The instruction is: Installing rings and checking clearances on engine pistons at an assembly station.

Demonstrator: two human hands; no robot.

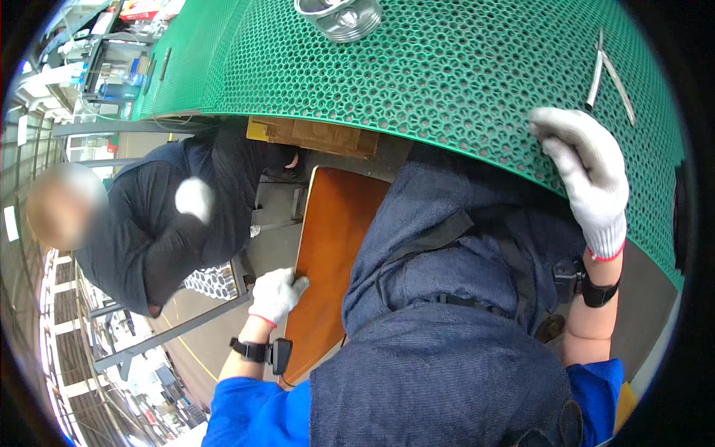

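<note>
My right hand (592, 160), in a white knit glove with a red cuff edge, is over the near right edge of a green mat (462, 82) with a honeycomb pattern. Its fingers bend forward together, the thumb stands apart, and nothing shows between them. Beyond the fingertips lies a pair of metal tweezers (612, 74), its arms spread in a V. Down at the left, my gloved left hand (275, 295) is beside the edge of a brown wooden board (335, 223). Its thumb overlaps that edge in view; most fingers are foreshortened, and whether they touch the board is unclear.
A clear round container (342, 18) stands at the mat's far edge. Cardboard (320, 136) shows beneath the worktop. At the left a person in dark clothes (171, 216) is close by, a white-gloved hand (195, 200) raised. A dark metal frame (175, 328) extends below that person.
</note>
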